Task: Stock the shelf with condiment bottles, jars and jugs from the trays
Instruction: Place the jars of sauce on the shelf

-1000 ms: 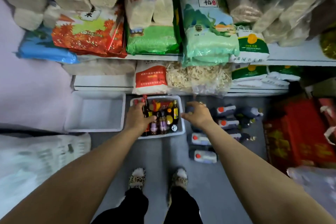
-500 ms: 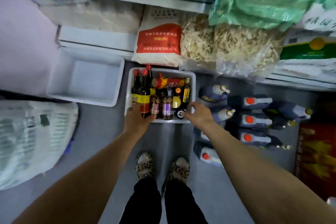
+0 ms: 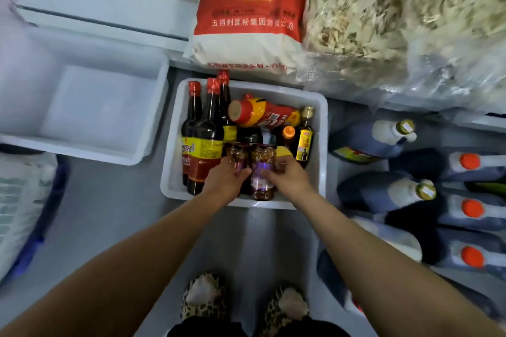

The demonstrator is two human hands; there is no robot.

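Observation:
A white tray [image 3: 323, 145] on the floor holds tall dark sauce bottles [image 3: 204, 142] with red caps, a red and yellow bottle [image 3: 262, 115] lying on its side, a small yellow-labelled bottle [image 3: 305, 139] and two jars with purple labels. My left hand [image 3: 226, 179] is wrapped around the left jar [image 3: 236, 154]. My right hand [image 3: 287, 176] grips the right jar [image 3: 262, 161] from its right side. Both jars stand at the tray's near edge.
An empty white tray [image 3: 90, 107] sits to the left. Several dark jugs [image 3: 383, 139] with orange and gold caps lie on the floor to the right. A red and white flour sack [image 3: 252, 13] and clear bags of dried goods [image 3: 383, 22] fill the low shelf behind. My slippered feet [image 3: 241, 301] stand below.
The view has dropped closer to the tray. Both hands have moved from the tray's near rim and side onto the two purple-labelled jars.

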